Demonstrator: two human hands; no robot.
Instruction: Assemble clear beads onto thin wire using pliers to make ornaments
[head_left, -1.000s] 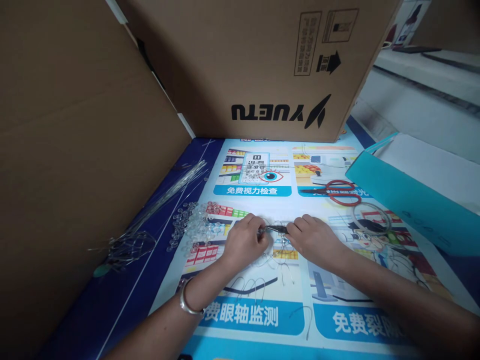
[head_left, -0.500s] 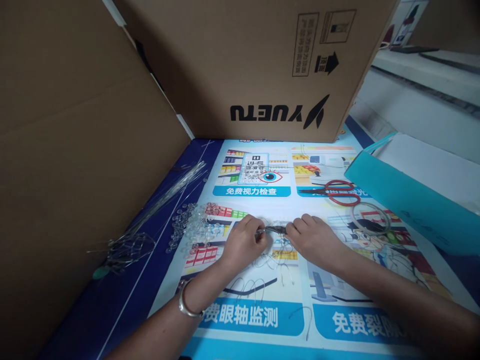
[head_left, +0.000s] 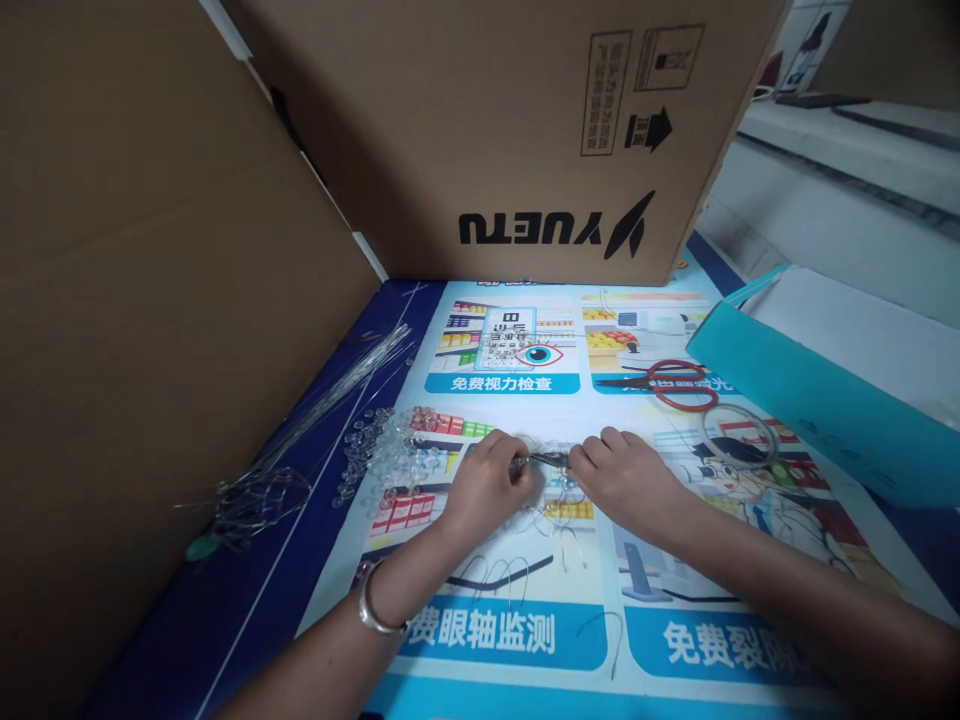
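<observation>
My left hand (head_left: pixel 495 478) is closed, thumb and fingers pinching one end of a short, dark, shiny wire bundle (head_left: pixel 549 459). My right hand (head_left: pixel 619 472) grips the other end, fingers curled down over it. The bundle runs level between both hands; its ends are hidden in the fingers. Under and around the hands, thin bent wires (head_left: pixel 574 540) spread over the printed mat. A heap of clear beads (head_left: pixel 397 455) lies just left of my left hand. One curved wire (head_left: pixel 616 640) rests nearer to me.
Red-handled scissors (head_left: pixel 675 384) and a coil of wire (head_left: pixel 742 436) lie right of the hands. A turquoise box (head_left: pixel 795 400) stands beyond them. Straight wires (head_left: pixel 337 390) and a wire tangle (head_left: pixel 262 497) lie at left. Cardboard (head_left: pixel 525 130) walls the back and left.
Hardly anything differs. Both hands keep their hold on the wire bundle, and the view has shifted very slightly.
</observation>
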